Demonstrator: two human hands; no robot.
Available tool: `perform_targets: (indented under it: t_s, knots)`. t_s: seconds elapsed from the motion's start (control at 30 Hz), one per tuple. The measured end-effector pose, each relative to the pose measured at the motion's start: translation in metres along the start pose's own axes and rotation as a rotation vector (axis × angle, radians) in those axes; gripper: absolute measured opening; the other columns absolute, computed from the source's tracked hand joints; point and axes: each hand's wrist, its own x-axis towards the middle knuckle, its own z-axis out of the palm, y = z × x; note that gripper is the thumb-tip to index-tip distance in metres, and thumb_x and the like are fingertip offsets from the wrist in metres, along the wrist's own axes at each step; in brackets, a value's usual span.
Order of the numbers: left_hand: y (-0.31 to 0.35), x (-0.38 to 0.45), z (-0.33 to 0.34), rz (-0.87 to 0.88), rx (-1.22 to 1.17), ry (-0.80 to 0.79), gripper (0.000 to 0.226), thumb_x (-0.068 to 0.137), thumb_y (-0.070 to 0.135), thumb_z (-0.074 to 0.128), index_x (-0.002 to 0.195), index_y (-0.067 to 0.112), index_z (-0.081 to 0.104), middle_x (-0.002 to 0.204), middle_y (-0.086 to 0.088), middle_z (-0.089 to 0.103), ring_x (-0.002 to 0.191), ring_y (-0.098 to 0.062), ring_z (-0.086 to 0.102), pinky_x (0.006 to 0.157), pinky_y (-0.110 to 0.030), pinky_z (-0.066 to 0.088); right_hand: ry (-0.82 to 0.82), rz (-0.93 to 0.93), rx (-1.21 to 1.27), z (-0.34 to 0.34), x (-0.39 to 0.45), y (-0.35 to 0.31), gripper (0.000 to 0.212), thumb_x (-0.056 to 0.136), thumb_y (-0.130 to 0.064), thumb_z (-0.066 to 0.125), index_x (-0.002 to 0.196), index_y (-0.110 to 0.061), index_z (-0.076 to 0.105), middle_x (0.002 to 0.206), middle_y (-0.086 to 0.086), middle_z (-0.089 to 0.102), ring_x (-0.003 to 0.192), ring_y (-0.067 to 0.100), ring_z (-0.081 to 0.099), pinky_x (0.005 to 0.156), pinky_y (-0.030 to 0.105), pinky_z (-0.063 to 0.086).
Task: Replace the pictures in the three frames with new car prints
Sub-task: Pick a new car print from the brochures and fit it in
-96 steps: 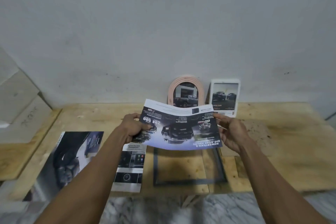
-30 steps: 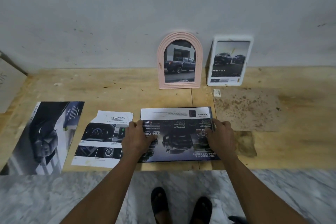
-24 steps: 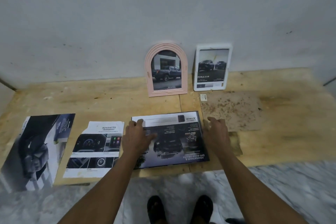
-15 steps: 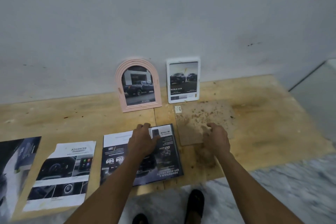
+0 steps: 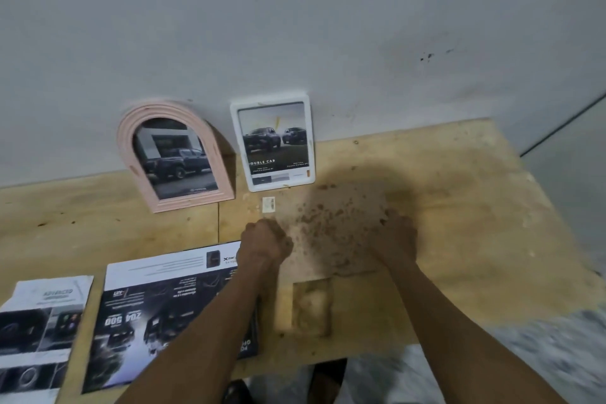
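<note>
A brown speckled backing board [image 5: 334,229] lies flat on the wooden table [image 5: 459,213]. My left hand [image 5: 265,241] curls its fingers at the board's left edge, and my right hand [image 5: 398,236] curls over its right edge. The dark car print [image 5: 164,308] lies face up to the left, under my left forearm, and hides the black frame beneath it. A pink arched frame [image 5: 178,157] and a white frame [image 5: 273,144] lean on the wall, each showing a pickup picture.
A second brochure page [image 5: 39,318] lies at the table's left front. A small white label [image 5: 268,204] sits below the white frame. A pale rectangular patch [image 5: 311,307] marks the table near its front edge. My feet show on the marble floor [image 5: 492,367].
I laid the car print flat over the black frame, then let go of it. Both hands moved right onto the brown backing board, and my view swung right.
</note>
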Motion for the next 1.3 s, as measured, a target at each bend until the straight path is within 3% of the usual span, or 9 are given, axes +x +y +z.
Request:
perform_targets:
  t_s: [0.13, 0.3, 0.53, 0.63, 0.73, 0.8, 0.87, 1.07, 1.3]
  knots:
    - [0.016, 0.009, 0.005, -0.092, 0.052, -0.005, 0.015, 0.075, 0.046, 0.067, 0.085, 0.035, 0.065, 0.101, -0.003, 0.06, 0.101, -0.029, 0.055, 0.082, -0.04, 0.052, -0.048, -0.02, -0.082, 0.01, 0.022, 0.006, 0.054, 0.082, -0.033, 0.059, 0.13, -0.014, 0.045, 0.127, 0.014, 0.05, 0.119, 0.036, 0.044, 0.097, 0.041, 0.036]
    - [0.022, 0.021, 0.014, -0.166, 0.036, 0.034, 0.037, 0.077, 0.04, 0.071, 0.109, 0.023, 0.066, 0.114, -0.008, 0.053, 0.11, -0.031, 0.048, 0.085, -0.043, 0.048, -0.013, -0.018, -0.105, 0.02, 0.031, 0.011, 0.046, 0.083, -0.036, 0.056, 0.122, -0.015, 0.048, 0.124, 0.014, 0.051, 0.119, 0.034, 0.041, 0.091, 0.038, 0.036]
    - [0.026, 0.031, 0.014, -0.161, -0.002, 0.07, 0.019, 0.08, 0.04, 0.069, 0.088, 0.023, 0.065, 0.112, -0.007, 0.058, 0.108, -0.032, 0.046, 0.09, -0.041, 0.038, -0.04, 0.188, 0.054, 0.013, 0.047, 0.004, 0.05, 0.084, -0.039, 0.055, 0.128, -0.018, 0.048, 0.134, 0.014, 0.042, 0.124, 0.036, 0.036, 0.095, 0.042, 0.038]
    - [0.036, 0.024, 0.013, -0.185, -0.042, 0.12, 0.031, 0.085, 0.044, 0.07, 0.074, 0.024, 0.049, 0.114, -0.009, 0.053, 0.114, -0.034, 0.046, 0.099, -0.044, 0.041, 0.011, 0.167, -0.011, 0.004, 0.051, 0.007, 0.046, 0.087, -0.039, 0.054, 0.124, -0.011, 0.055, 0.13, 0.016, 0.049, 0.122, 0.036, 0.038, 0.1, 0.043, 0.031]
    - [0.047, 0.012, 0.008, -0.208, -0.106, 0.202, 0.056, 0.081, 0.053, 0.072, 0.111, 0.01, 0.053, 0.123, -0.015, 0.051, 0.121, -0.035, 0.046, 0.106, -0.047, 0.04, 0.059, 0.212, -0.027, -0.011, 0.051, 0.007, 0.049, 0.088, -0.043, 0.05, 0.121, -0.007, 0.056, 0.128, 0.018, 0.049, 0.12, 0.035, 0.037, 0.103, 0.043, 0.028]
    - [0.048, 0.01, 0.007, -0.199, -0.156, 0.209, 0.078, 0.075, 0.058, 0.075, 0.125, 0.006, 0.045, 0.126, -0.017, 0.05, 0.121, -0.036, 0.046, 0.105, -0.049, 0.041, 0.092, 0.289, 0.082, -0.024, 0.046, 0.005, 0.052, 0.087, -0.043, 0.053, 0.124, -0.007, 0.053, 0.131, 0.019, 0.043, 0.121, 0.037, 0.037, 0.1, 0.044, 0.034]
    - [0.046, 0.007, 0.002, -0.194, -0.22, 0.206, 0.082, 0.07, 0.061, 0.078, 0.124, 0.009, 0.045, 0.125, -0.015, 0.049, 0.119, -0.035, 0.047, 0.103, -0.049, 0.044, 0.123, 0.336, 0.166, -0.037, 0.036, -0.001, 0.052, 0.085, -0.042, 0.056, 0.125, -0.01, 0.051, 0.131, 0.017, 0.039, 0.122, 0.039, 0.036, 0.091, 0.046, 0.04]
    - [0.005, -0.018, -0.036, -0.164, -0.307, 0.265, 0.075, 0.065, 0.057, 0.082, 0.118, 0.015, 0.049, 0.119, -0.009, 0.047, 0.111, -0.031, 0.05, 0.097, -0.049, 0.05, 0.114, 0.294, 0.213, -0.042, -0.01, -0.033, 0.049, 0.082, -0.041, 0.055, 0.121, -0.012, 0.056, 0.128, 0.016, 0.041, 0.117, 0.04, 0.04, 0.086, 0.047, 0.044]
    - [-0.12, -0.052, -0.101, -0.153, -0.334, 0.316, 0.063, 0.06, 0.056, 0.083, 0.099, 0.013, 0.057, 0.105, -0.008, 0.061, 0.091, -0.029, 0.062, 0.081, -0.041, 0.058, 0.081, 0.176, 0.3, 0.011, -0.109, -0.103, 0.036, 0.082, -0.04, 0.058, 0.108, -0.015, 0.06, 0.114, 0.012, 0.054, 0.104, 0.034, 0.051, 0.081, 0.044, 0.051]
